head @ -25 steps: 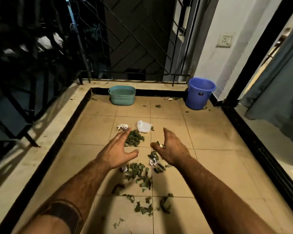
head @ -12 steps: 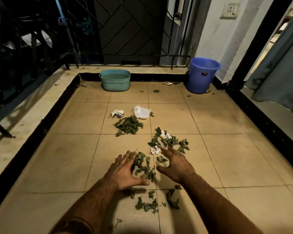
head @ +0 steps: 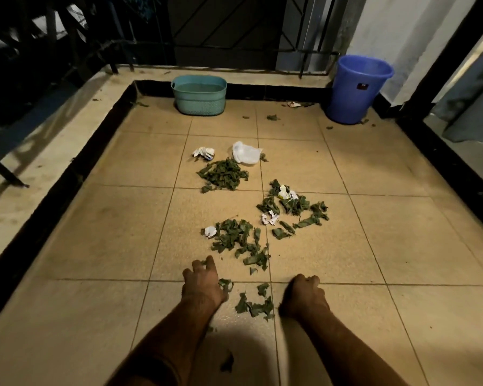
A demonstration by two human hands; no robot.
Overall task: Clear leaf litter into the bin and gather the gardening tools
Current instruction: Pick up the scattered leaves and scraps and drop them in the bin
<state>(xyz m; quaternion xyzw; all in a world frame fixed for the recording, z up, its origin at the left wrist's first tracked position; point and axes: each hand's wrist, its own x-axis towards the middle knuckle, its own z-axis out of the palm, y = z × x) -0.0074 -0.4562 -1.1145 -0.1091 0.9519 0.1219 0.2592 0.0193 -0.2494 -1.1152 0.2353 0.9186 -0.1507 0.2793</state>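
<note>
while both hands rest low on the tiled floor (head: 402, 246), the step in hand reads as raking the nearest leaf scraps (head: 255, 305) into one clump for lifting. the left hand (head: 204, 282) sits just beside the scraps on their left, fingers curled loosely downward with the tips on the tile; a leaf or two touch its inner edge. the right hand (head: 304, 293) sits on their right, fingers bent under; in this dim light it cannot be told whether it grips anything.

litter layout, nearest to farthest:
- small clump between the hands.
- a middle pile (head: 240, 243) with a white paper scrap (head: 210, 231) at its left edge.
- a right pile (head: 293, 207) mixed with more white scraps.
- a far pile (head: 222, 174), just beside a crumpled white bag (head: 246, 153).

the blue bin (head: 359, 89) stands in the far right corner, well apart from every pile. a teal basket (head: 198, 94) stands against the far kerb. no gardening tools can be identified from here.

next move, as a judgement: draw the hands together under the clump, close them into a scoop, and carry the load across to the bin. loose, light leaf pieces are likely to spill from the sides, so a tight cupped hold is called for. most of the task remains.
</note>
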